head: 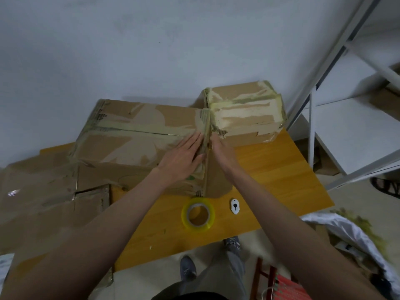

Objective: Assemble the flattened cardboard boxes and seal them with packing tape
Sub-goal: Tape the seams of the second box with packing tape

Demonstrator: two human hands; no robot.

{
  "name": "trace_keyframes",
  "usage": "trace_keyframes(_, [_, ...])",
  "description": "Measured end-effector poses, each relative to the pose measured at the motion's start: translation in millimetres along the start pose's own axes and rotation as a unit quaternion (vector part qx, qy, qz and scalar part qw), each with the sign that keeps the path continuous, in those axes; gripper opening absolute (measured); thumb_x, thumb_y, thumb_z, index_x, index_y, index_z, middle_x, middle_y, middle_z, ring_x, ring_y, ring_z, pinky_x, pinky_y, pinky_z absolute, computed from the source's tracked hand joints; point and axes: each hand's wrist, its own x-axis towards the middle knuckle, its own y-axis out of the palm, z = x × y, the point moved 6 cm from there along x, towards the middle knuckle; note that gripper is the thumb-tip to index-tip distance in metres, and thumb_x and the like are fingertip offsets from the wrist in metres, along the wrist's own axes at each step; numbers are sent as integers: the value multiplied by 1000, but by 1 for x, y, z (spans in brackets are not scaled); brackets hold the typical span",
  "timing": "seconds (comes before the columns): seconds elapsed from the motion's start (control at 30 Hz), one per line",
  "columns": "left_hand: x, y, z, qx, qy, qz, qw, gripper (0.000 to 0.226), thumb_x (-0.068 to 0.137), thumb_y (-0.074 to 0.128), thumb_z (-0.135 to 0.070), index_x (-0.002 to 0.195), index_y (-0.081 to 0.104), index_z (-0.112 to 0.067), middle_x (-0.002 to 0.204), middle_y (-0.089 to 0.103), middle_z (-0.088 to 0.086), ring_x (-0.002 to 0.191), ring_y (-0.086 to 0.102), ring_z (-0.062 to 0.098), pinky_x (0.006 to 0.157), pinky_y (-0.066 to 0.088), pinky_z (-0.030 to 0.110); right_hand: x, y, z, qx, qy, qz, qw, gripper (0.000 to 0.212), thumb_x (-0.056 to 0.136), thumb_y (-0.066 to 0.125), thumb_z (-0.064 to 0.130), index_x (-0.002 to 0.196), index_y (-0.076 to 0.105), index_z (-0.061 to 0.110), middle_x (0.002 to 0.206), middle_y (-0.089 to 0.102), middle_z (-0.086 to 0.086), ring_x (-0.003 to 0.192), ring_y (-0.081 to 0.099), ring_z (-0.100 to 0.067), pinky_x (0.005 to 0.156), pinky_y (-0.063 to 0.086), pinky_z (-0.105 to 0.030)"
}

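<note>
Head view: left hand [184, 158] presses flat on taped box [134, 135]; right hand [218, 146] grips its corner; print unreadable.

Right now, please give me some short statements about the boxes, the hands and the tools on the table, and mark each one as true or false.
1. The left hand lies flat with straight fingers on top of the large box. True.
2. The tape roll is held in the right hand. False: it lies on the yellow table, in front of the large box.
3. A small white cutter lies on the table to the right of the tape roll. True.
4. The smaller box stands on the floor. False: it stands on the table, behind and to the right of the large box.
5. Flattened cardboard lies to the left of the large box. True.
</note>
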Motion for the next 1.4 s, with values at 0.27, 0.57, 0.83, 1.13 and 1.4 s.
trace_keyframes(0.27, [42, -2, 12, 56, 3, 3, 998, 59, 106, 8, -43, 159, -4, -19, 166, -10, -4, 152, -9, 11, 125, 2, 37, 5, 11, -5, 8, -31, 7, 999, 49, 108, 25, 42, 130, 62, 20, 115, 59, 10, 107, 52, -8, 93, 37, -29])
trace_keyframes(0.57, [105, -15, 31, 79, 22, 20, 996, 56, 108, 12, -38, 160, 1, -19, 167, -2, -5, 154, -2, 16, 124, 1, 42, 24, 11, -10, -97, -84, 12, 992, 47, 102, 53, 28, 147, 47, 15, 132, 64, -3, 116, 62, -15, 98, 52, -30])
trace_keyframes(0.83, [150, -31, 45, -86, 17, 28, 996, 29, 103, 45, -37, 122, 59, -21, 126, 57, -1, 118, 53, 21, 111, 28, 43, 17, 9, 3, -130, -82, 40, 987, 46, 100, 57, 19, 143, 46, 8, 133, 62, -6, 124, 57, -22, 92, 41, -17])
trace_keyframes(1.13, [155, -32, 61, -194, 9, 22, 981, 29, 100, 47, -7, 123, 64, -13, 106, 67, 1, 105, 58, 21, 120, 12, 42, 73, 12, 23, -20, -51, 28, 998, 64, 102, 41, 29, 159, 13, 24, 164, 23, 2, 149, 23, -17, 121, 25, -40])
trace_keyframes(1.4, [152, -25, 62, -220, 13, -2, 975, 27, 99, 45, -3, 117, 63, -11, 113, 66, 2, 108, 57, 20, 119, 6, 38, 51, 40, -8, -47, -44, 43, 997, 64, 108, 27, 39, 159, -5, 17, 143, 48, -3, 107, 59, -18, 73, 45, -26])
